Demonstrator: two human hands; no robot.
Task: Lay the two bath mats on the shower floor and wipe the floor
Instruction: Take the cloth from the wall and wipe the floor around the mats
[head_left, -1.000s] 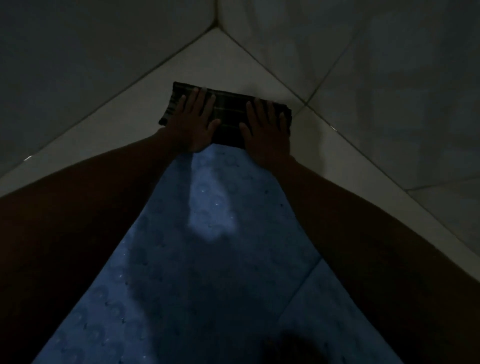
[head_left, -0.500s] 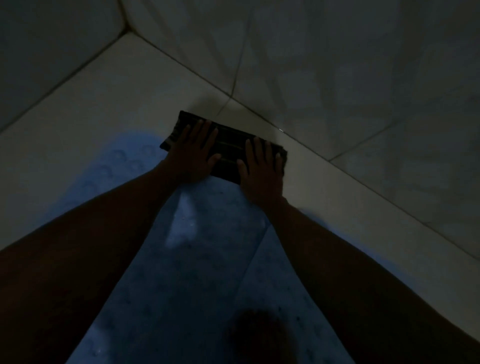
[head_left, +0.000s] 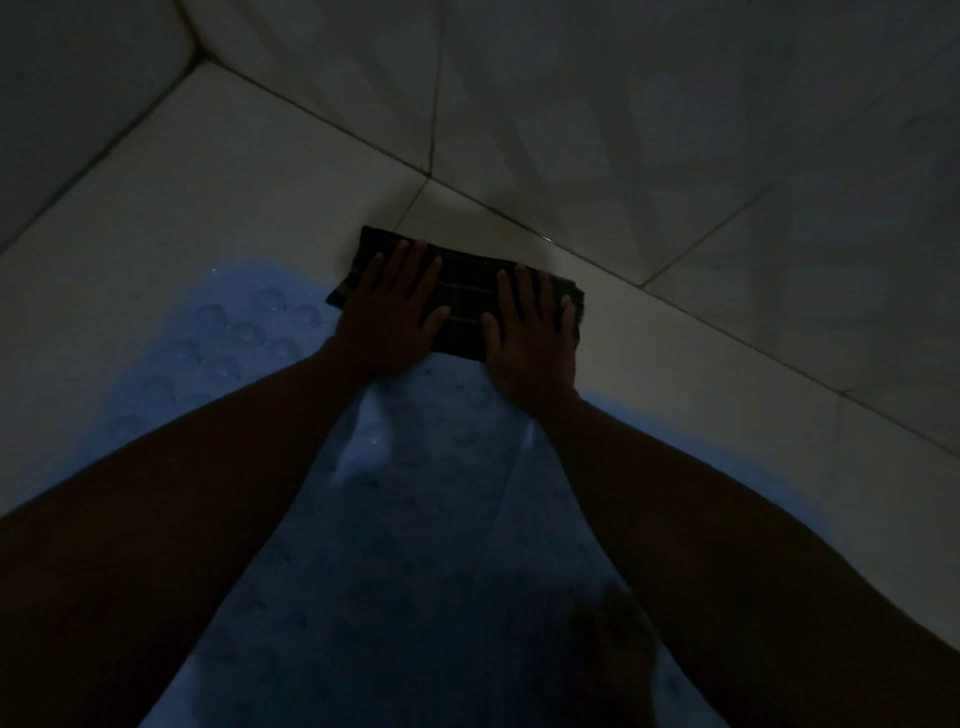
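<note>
A dark folded cloth with thin stripes (head_left: 467, 296) lies on the pale floor tiles (head_left: 249, 197) just past the far end of the mats. My left hand (head_left: 389, 312) presses flat on its left half, and my right hand (head_left: 530, 332) presses flat on its right half, fingers spread. Two blue bath mats with round bumps lie side by side under my arms: the left mat (head_left: 234, 332) and the right mat (head_left: 550, 545), meeting along a seam near the middle. The room is very dim.
A tiled wall (head_left: 649, 130) rises close behind the cloth and runs away to the right. Another wall (head_left: 78, 78) closes the left side, forming a corner at the upper left. A dark shape, perhaps a foot or knee (head_left: 618, 654), sits low on the mats.
Both hands have slid the cloth along the floor away from the corner to the right, beside the back wall. The hands stay flat on the cloth.
</note>
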